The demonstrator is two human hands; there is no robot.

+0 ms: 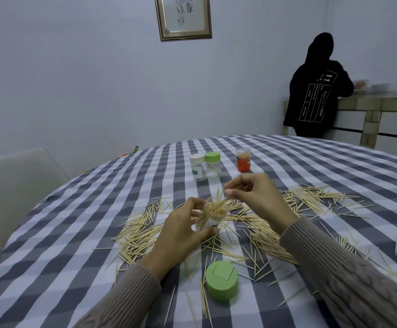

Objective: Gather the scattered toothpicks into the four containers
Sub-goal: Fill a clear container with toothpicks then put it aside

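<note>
My left hand (183,230) grips a clear open container (212,216), tilted and packed with toothpicks that stick out of its mouth. Just above and to the right of that mouth, my right hand (256,197) pinches a few toothpicks between thumb and fingers. Scattered toothpicks (140,233) lie all around on the checked tablecloth, with another spread at the right (315,197). A loose green lid (221,283) rests near the front edge. Farther back stand a white-lidded jar (198,167), a green-lidded jar (212,165) and an orange-labelled jar (243,160).
The round table (74,233) carries a grey and white checked cloth. A pale chair (15,185) stands at the left. A person in a black hoodie (318,91) stands with their back turned at a counter at the far right. A framed picture (183,17) hangs on the wall.
</note>
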